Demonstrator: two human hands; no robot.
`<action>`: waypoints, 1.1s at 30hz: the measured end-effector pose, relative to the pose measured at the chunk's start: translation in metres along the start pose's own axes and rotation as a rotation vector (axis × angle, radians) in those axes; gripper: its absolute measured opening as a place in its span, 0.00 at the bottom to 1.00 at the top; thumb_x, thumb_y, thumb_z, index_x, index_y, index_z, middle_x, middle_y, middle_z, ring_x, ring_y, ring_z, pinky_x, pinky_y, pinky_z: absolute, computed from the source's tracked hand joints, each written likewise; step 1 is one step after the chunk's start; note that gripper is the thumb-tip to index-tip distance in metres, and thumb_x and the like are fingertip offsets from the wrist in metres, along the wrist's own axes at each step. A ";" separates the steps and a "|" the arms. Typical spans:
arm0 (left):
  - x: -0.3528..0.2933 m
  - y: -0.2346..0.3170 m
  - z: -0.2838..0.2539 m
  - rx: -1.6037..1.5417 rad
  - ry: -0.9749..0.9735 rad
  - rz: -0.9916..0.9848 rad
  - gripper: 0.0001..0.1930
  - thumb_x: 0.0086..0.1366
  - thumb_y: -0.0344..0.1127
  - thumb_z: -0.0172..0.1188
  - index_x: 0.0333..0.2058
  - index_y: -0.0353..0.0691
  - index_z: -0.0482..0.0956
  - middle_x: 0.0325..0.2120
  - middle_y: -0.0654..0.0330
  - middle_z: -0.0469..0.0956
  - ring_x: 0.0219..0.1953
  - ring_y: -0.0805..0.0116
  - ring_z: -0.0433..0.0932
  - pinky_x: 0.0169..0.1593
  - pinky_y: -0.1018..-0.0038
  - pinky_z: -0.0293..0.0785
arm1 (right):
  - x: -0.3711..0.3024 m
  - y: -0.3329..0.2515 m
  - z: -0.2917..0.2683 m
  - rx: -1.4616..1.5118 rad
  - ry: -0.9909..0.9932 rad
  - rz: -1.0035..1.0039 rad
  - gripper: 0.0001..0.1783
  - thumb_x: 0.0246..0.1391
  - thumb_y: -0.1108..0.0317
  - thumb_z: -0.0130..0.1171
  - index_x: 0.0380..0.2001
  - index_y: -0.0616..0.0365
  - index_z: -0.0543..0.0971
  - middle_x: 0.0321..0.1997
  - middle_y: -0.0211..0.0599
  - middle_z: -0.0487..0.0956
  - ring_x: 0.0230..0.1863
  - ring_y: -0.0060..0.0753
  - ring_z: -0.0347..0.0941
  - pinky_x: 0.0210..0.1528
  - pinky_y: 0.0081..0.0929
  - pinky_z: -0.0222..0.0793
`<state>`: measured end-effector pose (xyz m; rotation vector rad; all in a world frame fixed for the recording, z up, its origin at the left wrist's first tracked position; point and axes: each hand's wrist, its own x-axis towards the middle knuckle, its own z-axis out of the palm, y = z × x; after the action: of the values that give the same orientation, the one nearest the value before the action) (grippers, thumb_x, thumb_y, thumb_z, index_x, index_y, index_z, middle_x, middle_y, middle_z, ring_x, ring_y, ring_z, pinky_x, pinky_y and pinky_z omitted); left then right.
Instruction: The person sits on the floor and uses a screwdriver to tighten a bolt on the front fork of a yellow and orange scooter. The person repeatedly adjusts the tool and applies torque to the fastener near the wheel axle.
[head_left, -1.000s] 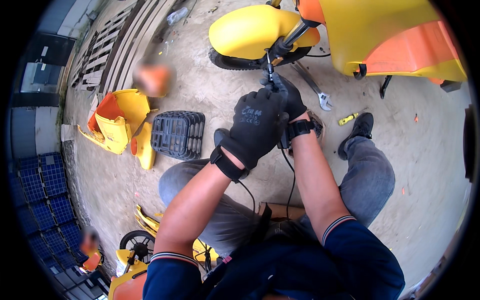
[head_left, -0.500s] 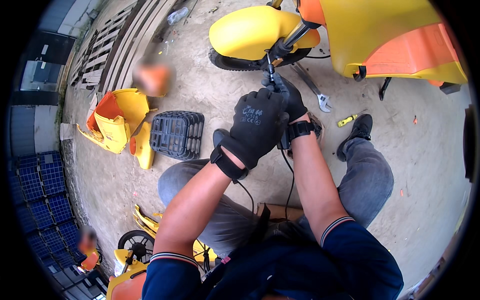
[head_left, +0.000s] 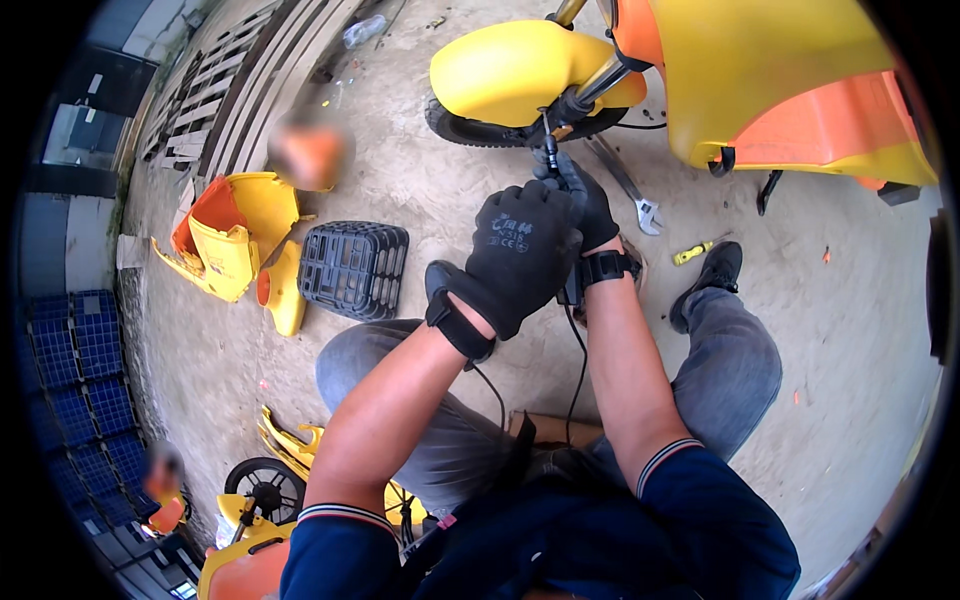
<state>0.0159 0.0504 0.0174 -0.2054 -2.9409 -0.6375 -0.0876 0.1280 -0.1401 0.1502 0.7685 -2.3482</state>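
Note:
Both my hands wear black work gloves and are close together just below the front wheel of a yellow electric scooter or bike. My right hand (head_left: 590, 205) is closed around a slim tool (head_left: 551, 150) with a silver shaft and dark collar. Its tip meets the wheel hub area by the fork (head_left: 575, 103). My left hand (head_left: 522, 250) is a closed fist against the right one; what its fingers wrap is hidden. The tool's rear part is also out of sight. Above the tool is the yellow front fender (head_left: 500, 70) over a black tire (head_left: 465, 127).
An adjustable wrench (head_left: 645, 208) and a yellow-handled screwdriver (head_left: 692, 252) lie on the concrete. To the left are a black plastic basket (head_left: 353, 268), yellow-and-orange body panels (head_left: 225, 245) and wooden pallets (head_left: 240, 85). Another yellow vehicle (head_left: 255, 545) stands lower left.
The view has shifted slightly, so the front wheel appears a little lower and farther right. Both hands keep their closed grip by the hub, with the tool still at it.

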 end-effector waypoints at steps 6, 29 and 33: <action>0.000 0.000 0.000 -0.001 -0.011 -0.019 0.15 0.54 0.35 0.58 0.40 0.37 0.73 0.33 0.50 0.74 0.38 0.49 0.73 0.42 0.59 0.68 | 0.003 0.001 -0.005 -0.044 -0.009 -0.010 0.17 0.62 0.59 0.49 0.42 0.62 0.76 0.30 0.29 0.76 0.25 0.13 0.66 0.26 0.10 0.63; -0.001 0.000 -0.001 -0.040 0.016 0.001 0.13 0.51 0.33 0.60 0.37 0.41 0.73 0.31 0.51 0.73 0.35 0.50 0.73 0.41 0.59 0.68 | 0.001 -0.001 0.010 -0.252 0.142 -0.123 0.12 0.58 0.64 0.54 0.40 0.60 0.75 0.30 0.30 0.76 0.28 0.16 0.66 0.32 0.14 0.64; -0.002 -0.001 -0.001 -0.043 0.013 0.005 0.14 0.51 0.33 0.60 0.37 0.42 0.73 0.32 0.52 0.73 0.36 0.50 0.72 0.42 0.60 0.68 | 0.000 -0.003 0.006 -0.134 0.045 -0.017 0.14 0.62 0.63 0.45 0.44 0.61 0.73 0.36 0.34 0.76 0.33 0.22 0.70 0.36 0.19 0.68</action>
<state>0.0178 0.0486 0.0173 -0.2116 -2.9153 -0.6994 -0.0891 0.1262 -0.1341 0.1397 0.9491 -2.3079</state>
